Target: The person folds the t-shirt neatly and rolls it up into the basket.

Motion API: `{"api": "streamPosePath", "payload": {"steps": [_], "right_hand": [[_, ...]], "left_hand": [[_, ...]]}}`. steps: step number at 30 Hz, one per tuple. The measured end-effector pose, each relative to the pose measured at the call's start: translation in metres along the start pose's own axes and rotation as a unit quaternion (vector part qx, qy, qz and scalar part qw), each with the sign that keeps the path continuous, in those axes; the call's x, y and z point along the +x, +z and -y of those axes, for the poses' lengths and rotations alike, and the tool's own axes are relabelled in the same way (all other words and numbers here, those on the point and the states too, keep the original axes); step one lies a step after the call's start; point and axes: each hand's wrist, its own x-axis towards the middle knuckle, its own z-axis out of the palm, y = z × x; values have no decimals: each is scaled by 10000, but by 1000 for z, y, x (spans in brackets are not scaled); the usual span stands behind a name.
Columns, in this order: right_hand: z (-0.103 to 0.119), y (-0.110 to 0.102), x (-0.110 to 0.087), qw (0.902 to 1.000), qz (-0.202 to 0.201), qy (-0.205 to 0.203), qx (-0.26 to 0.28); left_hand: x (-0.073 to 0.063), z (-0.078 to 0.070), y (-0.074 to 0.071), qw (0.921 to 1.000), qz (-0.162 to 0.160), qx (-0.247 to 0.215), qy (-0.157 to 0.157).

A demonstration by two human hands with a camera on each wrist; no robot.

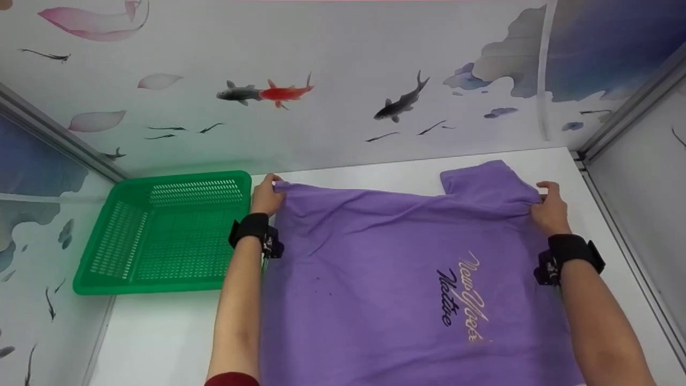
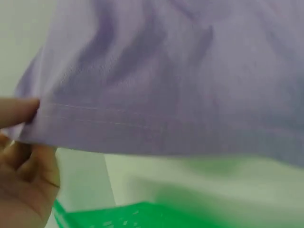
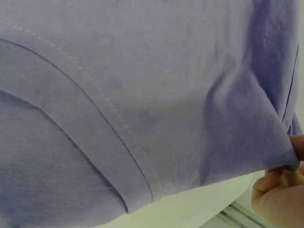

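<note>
A purple T-shirt point(image 1: 375, 279) with cream and black lettering spreads across the white table, turned sideways. At its far left corner my left hand point(image 1: 268, 197) pinches the fabric; the left wrist view shows the stitched hem point(image 2: 104, 121) between thumb and fingers. My right hand point(image 1: 551, 210) pinches the shirt at the far right, by the shoulder. In the right wrist view the curved neckband point(image 3: 90, 109) lies to the left of that grip. One short sleeve point(image 1: 482, 179) sticks out beyond the far edge of the shirt. The near part of the shirt runs out of the head view.
A green plastic basket point(image 1: 244, 182) stands left of the shirt, close beside my left wrist. Behind the table point(image 1: 161, 332) rises a wall point(image 1: 332, 48) printed with fish and petals. Side panels with metal rails point(image 1: 632, 214) border it left and right.
</note>
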Motion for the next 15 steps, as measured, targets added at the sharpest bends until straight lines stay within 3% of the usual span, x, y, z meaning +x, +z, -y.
{"api": "streamPosePath", "payload": {"steps": [4, 7, 12, 15], "right_hand": [[0, 0, 3, 9959, 729, -307, -431], [2, 0, 7, 9893, 974, -377, -1015], [10, -1, 17, 9829, 941, -481, -1505], [20, -1, 25, 9843, 772, -669, -1438]], "left_hand": [[0, -1, 12, 9975, -704, 5, -16], [1, -1, 18, 9942, -1065, -91, 104], [3, -1, 22, 9888, -1441, 226, 321], [4, -5, 22, 9878, -1481, 427, 224]]}}
